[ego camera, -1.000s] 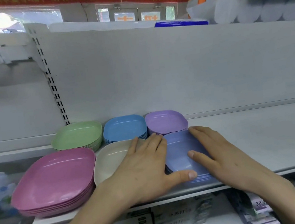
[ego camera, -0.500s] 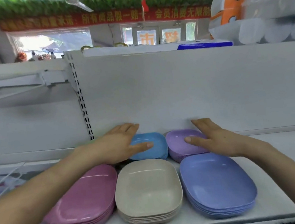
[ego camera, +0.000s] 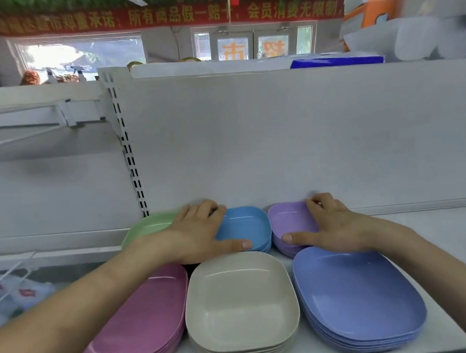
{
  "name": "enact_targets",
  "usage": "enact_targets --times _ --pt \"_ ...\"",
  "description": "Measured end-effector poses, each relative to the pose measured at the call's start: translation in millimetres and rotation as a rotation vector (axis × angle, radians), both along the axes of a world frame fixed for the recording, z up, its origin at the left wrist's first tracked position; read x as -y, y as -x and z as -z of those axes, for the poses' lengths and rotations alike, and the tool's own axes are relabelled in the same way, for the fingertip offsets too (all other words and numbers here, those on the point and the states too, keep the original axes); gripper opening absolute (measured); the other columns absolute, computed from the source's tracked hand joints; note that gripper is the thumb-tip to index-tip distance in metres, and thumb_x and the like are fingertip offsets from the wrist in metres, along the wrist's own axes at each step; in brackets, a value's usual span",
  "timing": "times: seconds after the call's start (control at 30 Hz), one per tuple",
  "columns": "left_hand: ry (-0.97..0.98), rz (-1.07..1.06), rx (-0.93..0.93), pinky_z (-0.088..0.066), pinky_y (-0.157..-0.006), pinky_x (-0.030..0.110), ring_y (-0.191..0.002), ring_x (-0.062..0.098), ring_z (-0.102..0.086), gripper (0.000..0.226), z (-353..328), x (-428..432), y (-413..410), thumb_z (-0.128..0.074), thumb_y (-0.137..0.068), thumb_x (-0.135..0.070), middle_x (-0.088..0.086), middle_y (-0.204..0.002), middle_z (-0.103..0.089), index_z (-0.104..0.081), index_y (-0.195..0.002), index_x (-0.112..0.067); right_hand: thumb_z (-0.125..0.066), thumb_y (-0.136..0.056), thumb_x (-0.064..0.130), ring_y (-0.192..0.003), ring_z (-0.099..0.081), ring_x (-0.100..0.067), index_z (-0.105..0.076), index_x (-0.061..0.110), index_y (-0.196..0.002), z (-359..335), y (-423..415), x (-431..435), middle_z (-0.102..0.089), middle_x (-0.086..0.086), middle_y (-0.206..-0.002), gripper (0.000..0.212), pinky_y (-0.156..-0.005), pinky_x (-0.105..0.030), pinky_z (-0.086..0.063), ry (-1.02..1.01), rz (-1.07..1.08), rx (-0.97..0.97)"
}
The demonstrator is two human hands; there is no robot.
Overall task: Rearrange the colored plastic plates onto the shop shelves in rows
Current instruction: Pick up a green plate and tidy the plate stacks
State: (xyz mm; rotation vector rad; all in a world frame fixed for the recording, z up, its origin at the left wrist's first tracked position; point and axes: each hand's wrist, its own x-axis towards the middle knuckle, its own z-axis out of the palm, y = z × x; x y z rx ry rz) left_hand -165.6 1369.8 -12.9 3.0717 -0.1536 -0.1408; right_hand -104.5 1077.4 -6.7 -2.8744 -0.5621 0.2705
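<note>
Six stacks of plastic plates stand in two rows on the white shelf (ego camera: 451, 240). The back row holds green (ego camera: 148, 226), light blue (ego camera: 246, 224) and purple (ego camera: 288, 219) small plates. In front lie larger pink (ego camera: 138, 320), beige (ego camera: 241, 298) and periwinkle (ego camera: 354, 290) plates. My left hand (ego camera: 198, 236) clasps the left side of the light blue stack, thumb along its front edge, and partly covers the green stack. My right hand (ego camera: 331, 225) clasps the right side of the purple stack, thumb at its front and fingers curled over the back rim.
The white back panel (ego camera: 280, 141) rises right behind the back row, with a slotted upright (ego camera: 132, 165) at its left. Bare shelf surface stretches to the right of the plates. White paper rolls (ego camera: 429, 38) and a blue pack (ego camera: 335, 61) sit on top.
Both hands left the periwinkle front stack and reached to the back row; they now sit lower and tighter on the light blue and purple stacks. The view has tilted upward.
</note>
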Motion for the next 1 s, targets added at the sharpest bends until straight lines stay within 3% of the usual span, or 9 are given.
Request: enact_targets --times 0.23,0.33,0.47,0.6,0.77,0.9,1.0 --pt "0.027 -0.004 0.028 -0.011 -0.127 0.043 -0.154 0.024 -0.009 0.14 -3 1 3 -0.015 -0.053 -0.109 -0.004 -0.165 -0.013 -0.01 -0.164 -0.023 -0.047 -0.081 0.088 -0.152 -0.015 -0.02 -0.011 0.018 -0.163 -1 2 -1 -0.007 0.006 -0.165 0.114 -0.122 -0.042 -0.026 0.008 0.006 0.009" --pt "0.062 0.014 0.108 -0.014 -0.127 0.037 -0.154 0.019 -0.011 0.118 -11 0 16 -0.034 -0.075 -0.096 -0.003 -0.167 -0.014 -0.012 -0.164 -0.022 -0.044 -0.082 0.087 -0.154 -0.013 -0.019 -0.006 0.022 -0.165 -5 6 2 -0.004 0.007 -0.166 0.112 -0.123 -0.041 -0.024 -0.02 -0.012 0.008" --pt "0.142 -0.028 0.265 -0.019 -0.122 0.028 -0.153 0.01 -0.016 0.096 -26 -12 52 -0.042 -0.089 -0.08 -0.008 -0.168 -0.017 -0.018 -0.163 -0.025 -0.036 -0.08 0.09 -0.154 -0.015 -0.013 -0.013 0.03 -0.164 -18 21 13 -0.011 0.011 -0.167 0.106 -0.123 -0.038 -0.023 -0.211 0.006 0.093" --pt "0.277 -0.083 0.393 -0.016 -0.116 0.016 -0.147 0.003 -0.022 0.094 -30 -41 99 -0.035 -0.085 -0.083 -0.012 -0.162 -0.027 -0.026 -0.161 -0.028 -0.027 -0.077 0.097 -0.148 -0.028 -0.008 -0.022 0.038 -0.162 -28 47 22 -0.02 0.02 -0.162 0.103 -0.119 -0.034 -0.029 -0.379 -0.026 0.207" --pt "0.429 -0.177 0.518 -0.033 -0.116 0.028 -0.139 -0.008 -0.036 0.085 -15 -68 154 -0.034 -0.084 -0.089 -0.03 -0.149 -0.04 -0.038 -0.154 -0.041 -0.036 -0.076 0.09 -0.132 -0.042 0.011 -0.039 0.05 -0.15 -29 98 7 -0.037 0.038 -0.146 0.084 -0.108 -0.028 -0.035 -0.678 -0.067 0.274" --pt "0.585 -0.27 0.625 -0.038 -0.106 0.024 -0.13 -0.016 -0.042 0.066 9 -82 203 -0.04 -0.086 -0.085 -0.04 -0.138 -0.048 -0.047 -0.144 -0.052 -0.047 -0.089 0.075 -0.125 -0.05 0.011 -0.052 0.045 -0.141 -12 136 -18 -0.05 0.033 -0.139 0.06 -0.095 -0.023 -0.043 -0.893 -0.058 0.397" --pt "0.655 -0.311 0.602 -0.041 -0.11 0.027 -0.13 -0.02 -0.04 0.077 29 -92 226 -0.04 -0.078 -0.091 -0.042 -0.141 -0.045 -0.047 -0.144 -0.053 -0.047 -0.083 0.077 -0.124 -0.053 0.009 -0.055 0.042 -0.14 -2 161 -37 -0.055 0.03 -0.137 0.067 -0.095 -0.023 -0.043 -0.971 -0.042 0.4"
